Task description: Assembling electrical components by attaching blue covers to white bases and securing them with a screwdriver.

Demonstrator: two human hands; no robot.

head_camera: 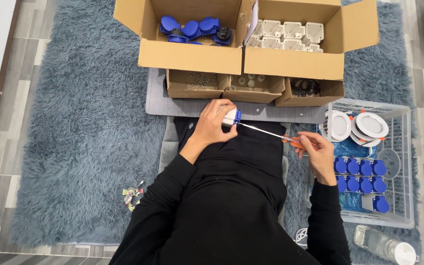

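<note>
Left hand point(212, 123) is clamping the white-and-blue socket point(231, 117) in its grip, while right hand point(315, 149) is closing round the orange-handled screwdriver point(276, 134), tip meeting the socket.

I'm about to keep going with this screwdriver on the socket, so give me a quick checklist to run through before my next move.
1. Left hand grips the white and blue socket firmly: ok.
2. Right hand holds the orange-handled screwdriver: ok.
3. Screwdriver tip reaches the socket: ok.
4. Tip seated in a screw head: cannot tell, too small.
5. Spare screws within reach in the small cardboard tray: ok.
6. White basket of finished blue-lidded sockets has free room: ok.
</note>
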